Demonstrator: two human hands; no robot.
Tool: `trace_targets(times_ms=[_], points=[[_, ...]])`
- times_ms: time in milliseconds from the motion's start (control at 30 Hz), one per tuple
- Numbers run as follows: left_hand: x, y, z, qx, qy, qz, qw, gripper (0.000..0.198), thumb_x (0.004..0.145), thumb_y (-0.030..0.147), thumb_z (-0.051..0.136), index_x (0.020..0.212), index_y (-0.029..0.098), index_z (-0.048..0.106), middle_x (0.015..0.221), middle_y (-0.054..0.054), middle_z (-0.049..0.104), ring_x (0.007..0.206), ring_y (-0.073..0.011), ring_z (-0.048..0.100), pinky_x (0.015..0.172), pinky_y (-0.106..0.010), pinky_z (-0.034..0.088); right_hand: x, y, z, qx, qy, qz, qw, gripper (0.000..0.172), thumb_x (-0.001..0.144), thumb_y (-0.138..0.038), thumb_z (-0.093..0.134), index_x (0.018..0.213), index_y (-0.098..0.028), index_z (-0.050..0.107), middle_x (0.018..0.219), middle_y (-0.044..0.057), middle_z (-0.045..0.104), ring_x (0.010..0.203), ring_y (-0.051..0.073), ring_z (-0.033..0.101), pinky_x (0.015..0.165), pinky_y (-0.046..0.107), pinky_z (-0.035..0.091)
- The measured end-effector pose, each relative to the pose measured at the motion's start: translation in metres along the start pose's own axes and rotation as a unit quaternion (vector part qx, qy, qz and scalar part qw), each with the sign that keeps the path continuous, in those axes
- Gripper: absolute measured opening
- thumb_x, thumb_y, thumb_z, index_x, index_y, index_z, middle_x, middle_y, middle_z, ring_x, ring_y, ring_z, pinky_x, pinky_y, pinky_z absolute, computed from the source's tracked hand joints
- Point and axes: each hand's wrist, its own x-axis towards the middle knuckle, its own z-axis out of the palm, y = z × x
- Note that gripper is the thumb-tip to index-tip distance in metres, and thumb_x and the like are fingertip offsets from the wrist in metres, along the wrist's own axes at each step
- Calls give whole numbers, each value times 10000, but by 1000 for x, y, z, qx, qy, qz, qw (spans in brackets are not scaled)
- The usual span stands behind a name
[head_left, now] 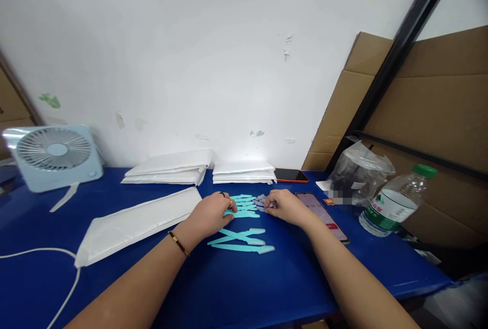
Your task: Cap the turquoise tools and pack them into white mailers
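Several teal eyebrow razors point(246, 207) lie in a row on the blue table, their narrow handles toward my left hand point(215, 212). That hand is closed, its thumb and fingertips pinching a razor at the row's left side. At the row's right end sit small grey-purple pieces point(260, 200) that look like blade covers. My right hand point(284, 206) has its fingertips pinched together on one of them; what lies under the fingers is partly hidden. Nearer to me, more loose razors point(244, 249) rest on the table, two of them crossed.
A long white padded envelope point(141, 225) lies left of my hands. Two stacks of white envelopes point(168, 167) point(244, 172) stand against the wall. Phones point(322, 214) point(292, 175), a water bottle point(396, 202) and a bagged cup point(356, 171) are at right; a fan point(57, 156) stands left.
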Motion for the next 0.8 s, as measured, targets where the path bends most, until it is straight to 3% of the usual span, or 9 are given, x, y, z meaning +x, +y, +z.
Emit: trace_targets(times_ms=[167, 367, 567, 800], points=[[4, 0, 4, 62, -27, 2, 998, 134, 765, 242, 534, 809, 246, 661, 828, -8, 659, 789, -175, 576, 680, -272, 383, -3, 0, -5, 50, -80, 50, 994, 110, 646, -276, 677, 707, -186, 692, 677, 8, 659, 594, 130, 568, 515, 205, 368], [4, 2, 6, 80, -19, -7, 997, 82, 748, 266, 563, 728, 252, 641, 741, 27, 657, 676, -152, 569, 607, -262, 355, -5, -2, -6, 78, -113, 4, 990, 146, 637, -330, 685, 660, -185, 680, 623, -12, 638, 551, 110, 533, 485, 200, 340], [4, 0, 7, 42, -29, -27, 998, 46, 727, 256, 587, 714, 240, 628, 719, 30, 646, 648, -135, 563, 538, -232, 332, -7, 0, -9, 69, -116, -3, 991, 122, 639, -310, 690, 672, -194, 699, 631, -5, 638, 570, 118, 539, 504, 208, 338], [6, 4, 7, 20, -32, -27, 999, 46, 721, 240, 592, 701, 227, 631, 703, 23, 648, 637, -130, 560, 550, -220, 342, 0, -3, 8, 108, -71, -51, 990, 122, 684, -308, 690, 680, -186, 694, 682, -9, 633, 604, 109, 545, 519, 197, 345]])
